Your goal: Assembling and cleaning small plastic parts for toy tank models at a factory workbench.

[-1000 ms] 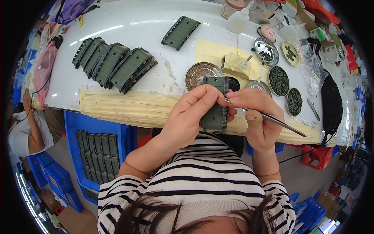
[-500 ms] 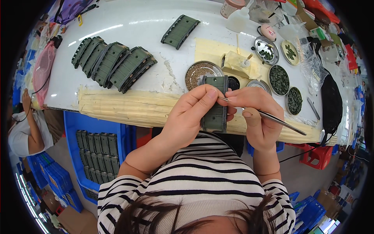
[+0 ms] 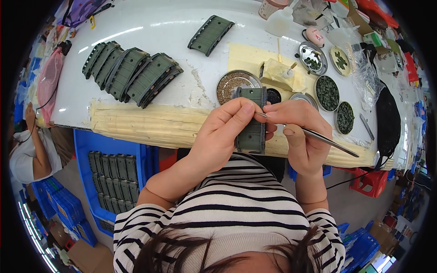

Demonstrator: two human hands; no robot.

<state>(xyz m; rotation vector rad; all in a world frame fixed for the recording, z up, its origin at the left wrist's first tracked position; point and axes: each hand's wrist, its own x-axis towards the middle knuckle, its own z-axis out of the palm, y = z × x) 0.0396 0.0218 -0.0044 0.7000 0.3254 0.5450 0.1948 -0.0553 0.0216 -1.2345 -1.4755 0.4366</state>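
Note:
My left hand [image 3: 227, 125] is closed round a dark green, slightly curved panel [image 3: 251, 136] with black ridged long edges, held upright over the table's front edge. Its thumb and forefinger pinch at the panel's face, and other fingertips show past its right edge. In my right hand [image 3: 305, 132] lies a slim metal tool that looks like tweezers [image 3: 334, 144]. The tool slants from lower right up to the left, its thin tip meeting my left fingertips at the panel. Whatever small thing may sit at the tip is hidden by my fingers.
Similar green panels [image 3: 154, 79] lie overlapped at the left, one more panel [image 3: 210, 35] farther back. Right of my hands are round tins of dark green bits [image 3: 327, 93], a tin of brown grains [image 3: 227, 86] and a wrapped block [image 3: 284, 75]. A blue crate [image 3: 84, 168] holds several panels.
Almost nothing differs. The view has shifted very slightly; both hands keep the same hold on the panel and the tweezers.

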